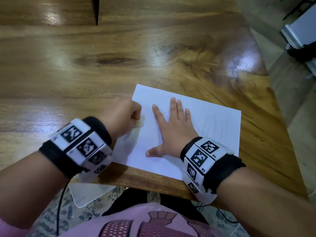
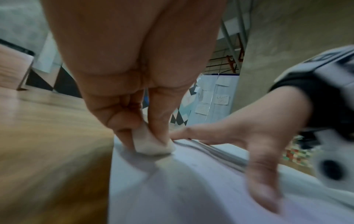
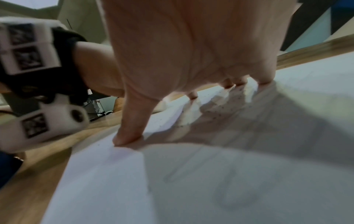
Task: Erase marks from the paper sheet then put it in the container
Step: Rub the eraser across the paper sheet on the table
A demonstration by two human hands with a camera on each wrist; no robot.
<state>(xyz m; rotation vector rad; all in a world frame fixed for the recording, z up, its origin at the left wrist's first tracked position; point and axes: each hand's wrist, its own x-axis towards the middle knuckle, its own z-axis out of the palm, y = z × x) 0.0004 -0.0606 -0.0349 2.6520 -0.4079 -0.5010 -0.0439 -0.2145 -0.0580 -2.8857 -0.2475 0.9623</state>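
A white paper sheet lies on the wooden table near its front edge, with faint pencil marks on its right half. My left hand pinches a small white eraser between thumb and fingers and presses it on the sheet's left part. My right hand lies flat on the sheet with fingers spread, holding the paper down; its thumb presses near the front edge. Small dark eraser crumbs dot the paper by the right fingers.
The wooden table stretches far and left of the sheet. Its right edge drops to a grey floor with a metal frame. A clear plastic piece shows below the table's front edge, beside my lap.
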